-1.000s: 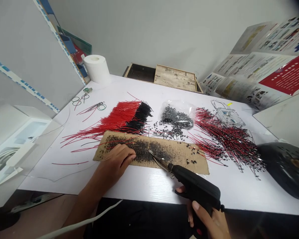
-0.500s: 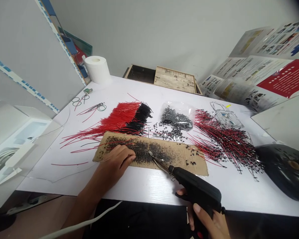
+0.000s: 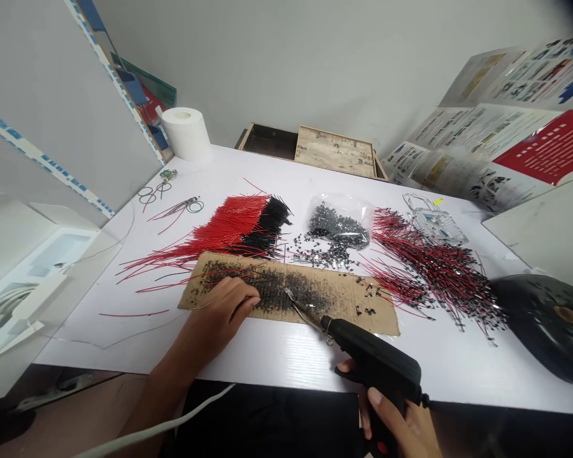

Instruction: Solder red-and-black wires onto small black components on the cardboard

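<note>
The left hand [image 3: 214, 321] rests on the cardboard strip [image 3: 334, 302], its fingers [image 3: 248, 296] pressed together among tiny black parts [image 3: 272, 292]; I cannot tell if they pinch something. The right hand [image 3: 391, 423], cut off below, grips a black soldering gun [image 3: 372, 353], whose tip [image 3: 287, 292] is just beside them.

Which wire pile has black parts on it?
The tangled pile right of the cardboard strip: small black parts sit along its red wires. The neat red-and-black pile on the left shows only plain wires.
</note>
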`<action>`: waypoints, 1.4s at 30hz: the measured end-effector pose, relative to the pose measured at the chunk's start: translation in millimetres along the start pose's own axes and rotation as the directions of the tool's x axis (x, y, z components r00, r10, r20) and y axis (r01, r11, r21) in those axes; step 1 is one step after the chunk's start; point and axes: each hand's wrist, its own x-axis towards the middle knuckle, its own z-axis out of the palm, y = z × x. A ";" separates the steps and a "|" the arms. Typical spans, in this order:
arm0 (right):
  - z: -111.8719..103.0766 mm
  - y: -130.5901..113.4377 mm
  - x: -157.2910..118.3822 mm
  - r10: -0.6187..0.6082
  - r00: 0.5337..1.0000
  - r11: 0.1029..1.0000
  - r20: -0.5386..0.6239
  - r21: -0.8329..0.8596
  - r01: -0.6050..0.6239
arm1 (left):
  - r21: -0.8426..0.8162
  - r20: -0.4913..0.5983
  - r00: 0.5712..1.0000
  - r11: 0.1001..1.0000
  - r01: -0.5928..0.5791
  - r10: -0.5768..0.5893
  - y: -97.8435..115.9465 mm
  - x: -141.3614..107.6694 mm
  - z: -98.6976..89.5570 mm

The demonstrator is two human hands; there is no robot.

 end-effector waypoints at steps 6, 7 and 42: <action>0.8 -2.1 0.7 -0.025 0.999 1.000 0.020 0.002 0.025 | 0.015 -0.008 1.000 1.000 -0.009 0.010 1.8 1.0 -1.1; 0.8 -2.3 0.6 -0.012 1.000 1.000 0.017 0.009 0.012 | 0.018 -0.008 1.000 1.000 -0.010 0.010 1.9 1.2 -1.2; 1.8 -3.8 -0.1 -0.003 0.999 0.998 0.043 0.065 0.000 | 0.008 0.011 1.000 1.000 0.020 -0.020 2.2 0.8 0.3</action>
